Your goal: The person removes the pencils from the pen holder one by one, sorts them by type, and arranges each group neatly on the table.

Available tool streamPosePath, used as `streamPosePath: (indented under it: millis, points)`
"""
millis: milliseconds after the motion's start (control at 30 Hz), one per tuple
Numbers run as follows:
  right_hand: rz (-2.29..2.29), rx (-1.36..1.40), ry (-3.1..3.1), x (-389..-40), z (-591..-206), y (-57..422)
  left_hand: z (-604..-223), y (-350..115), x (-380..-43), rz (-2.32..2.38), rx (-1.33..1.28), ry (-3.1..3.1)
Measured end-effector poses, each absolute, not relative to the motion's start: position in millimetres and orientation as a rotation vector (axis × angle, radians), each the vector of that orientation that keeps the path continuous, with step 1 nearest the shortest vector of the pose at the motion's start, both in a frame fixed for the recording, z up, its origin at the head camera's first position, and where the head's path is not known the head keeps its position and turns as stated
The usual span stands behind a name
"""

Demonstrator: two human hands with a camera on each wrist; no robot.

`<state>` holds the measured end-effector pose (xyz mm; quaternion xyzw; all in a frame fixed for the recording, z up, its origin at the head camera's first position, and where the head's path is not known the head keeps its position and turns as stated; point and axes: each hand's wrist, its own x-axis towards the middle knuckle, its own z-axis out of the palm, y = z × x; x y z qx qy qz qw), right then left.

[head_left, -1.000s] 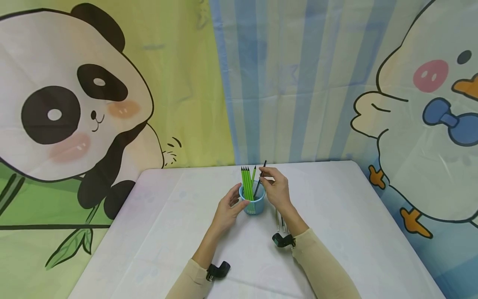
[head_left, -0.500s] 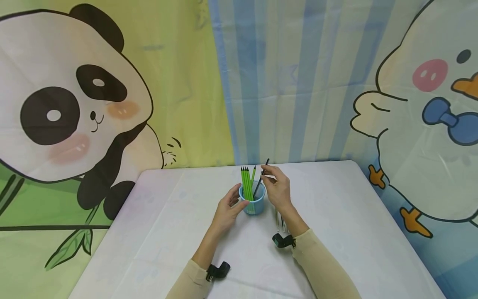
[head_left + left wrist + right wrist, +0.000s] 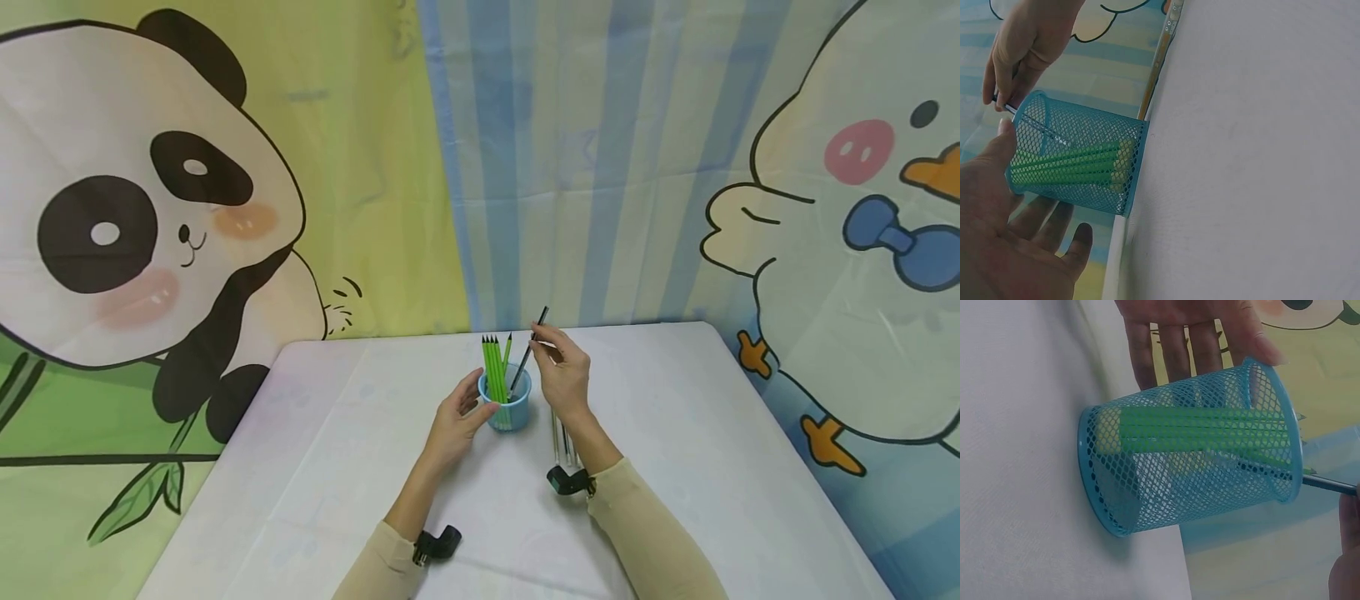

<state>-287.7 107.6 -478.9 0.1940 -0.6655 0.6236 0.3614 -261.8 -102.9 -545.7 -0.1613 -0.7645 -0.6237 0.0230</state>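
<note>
A light blue mesh pen cup (image 3: 512,416) stands upright on the table, several green pencils (image 3: 494,367) in it with dark points up. My left hand (image 3: 457,412) holds the cup from the left, thumb by the rim and fingers round the far side, as the left wrist view shows. My right hand (image 3: 564,371) pinches a slim black pen (image 3: 528,357) near its upper end. The pen leans to the right, its paler lower end (image 3: 1219,454) inside the cup, above the bottom. In the right wrist view, the pinching fingertips are mostly cut off.
Several slim silver and dark rods (image 3: 564,442) lie on the white table (image 3: 360,467), partly hidden under my right wrist. Behind the table's far edge hangs a cloth printed with a panda (image 3: 247,275) and a white bird (image 3: 840,333).
My right hand has moved up and slightly right, drawing the black pen higher and tilting it further right. The left hand and the cup stay nearly in place.
</note>
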Motion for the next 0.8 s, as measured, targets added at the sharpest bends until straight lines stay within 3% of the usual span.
streamPosePath:
  millis: [233, 800]
  points:
    - [1.629, 0.472, -1.67, -276.9, -464.3, 106.7, -546.7, -104.6, -262.6, -1.932, -0.511, -2.356]
    - [1.704, 0.452, -1.603, -294.4, -481.7, 116.9, -543.7, -103.5, -261.5, -1.956, -0.477, -2.366]
